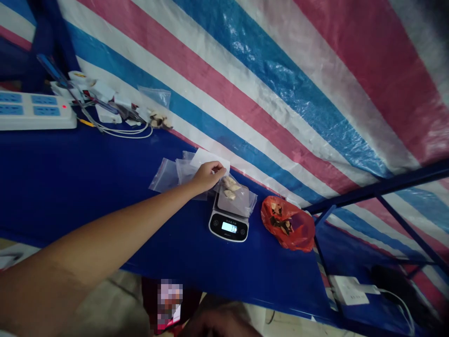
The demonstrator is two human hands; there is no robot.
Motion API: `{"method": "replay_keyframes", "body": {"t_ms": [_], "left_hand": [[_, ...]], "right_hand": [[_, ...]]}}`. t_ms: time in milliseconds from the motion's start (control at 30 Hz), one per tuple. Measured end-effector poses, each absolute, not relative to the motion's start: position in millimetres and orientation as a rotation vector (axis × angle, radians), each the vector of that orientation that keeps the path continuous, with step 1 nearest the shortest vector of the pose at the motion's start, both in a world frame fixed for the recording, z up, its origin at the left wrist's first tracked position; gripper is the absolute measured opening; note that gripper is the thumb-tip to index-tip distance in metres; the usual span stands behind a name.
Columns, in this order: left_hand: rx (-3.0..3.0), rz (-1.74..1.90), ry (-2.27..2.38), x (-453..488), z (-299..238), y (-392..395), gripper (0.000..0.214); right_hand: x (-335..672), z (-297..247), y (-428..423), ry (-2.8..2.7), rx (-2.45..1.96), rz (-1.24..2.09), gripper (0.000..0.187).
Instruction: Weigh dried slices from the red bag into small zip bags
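On the table, a digital kitchen scale (pixel 228 228) with a lit display carries a clear plastic zip bag (pixel 251 202). Several pale dried slices (pixel 230 186) lie in or on that bag; which of the two is hard to make out. My left hand (pixel 209 175) reaches in from the left, its fingers closed at the bag's upper left corner, seemingly pinching it. Under and behind this hand are flat zip bags (pixel 167 175) and a white sheet of paper (pixel 203 158). My right hand (pixel 219 323) is a dark, blurred shape at the bottom edge, its fingers not distinguishable.
Right of the scale sits a red plastic bag (pixel 301 230) with dried brown pieces. Far left are a power strip (pixel 38 112), tangled cables (pixel 122 133) and a bag of dried slices (pixel 160 119). A striped tarp (pixel 224 89) slopes behind. A phone (pixel 173 318) is below the table edge.
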State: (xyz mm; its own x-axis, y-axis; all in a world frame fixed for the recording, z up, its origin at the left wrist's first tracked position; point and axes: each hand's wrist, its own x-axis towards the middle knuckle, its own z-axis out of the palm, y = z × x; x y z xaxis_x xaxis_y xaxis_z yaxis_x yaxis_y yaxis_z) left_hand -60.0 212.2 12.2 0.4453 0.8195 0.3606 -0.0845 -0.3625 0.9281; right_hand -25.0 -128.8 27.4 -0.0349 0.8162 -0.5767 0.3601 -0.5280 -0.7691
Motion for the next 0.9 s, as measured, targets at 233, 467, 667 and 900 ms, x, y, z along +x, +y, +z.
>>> {"method": "replay_keyframes", "body": {"t_ms": [233,467,667,900], "left_hand": [[1.694,1.085,0.626,-57.1,9.6,213.0,0.024],[1.76,1.067,0.54,-57.6,14.4,198.9,0.012],[1.807,1.097,0.496,-57.7,12.8,195.1,0.004],[1.819,1.122,0.469,-56.7,9.8,197.0,0.004]], "right_hand": [[71.8,67.9,-101.6,-0.653,-1.781,0.722,0.043],[126.0,54.4,-30.4,-0.674,-1.74,0.589,0.051],[122.1,52.7,12.5,-0.703,-1.711,0.672,0.048],[127.2,64.3,10.2,-0.659,-1.667,0.632,0.042]]}}
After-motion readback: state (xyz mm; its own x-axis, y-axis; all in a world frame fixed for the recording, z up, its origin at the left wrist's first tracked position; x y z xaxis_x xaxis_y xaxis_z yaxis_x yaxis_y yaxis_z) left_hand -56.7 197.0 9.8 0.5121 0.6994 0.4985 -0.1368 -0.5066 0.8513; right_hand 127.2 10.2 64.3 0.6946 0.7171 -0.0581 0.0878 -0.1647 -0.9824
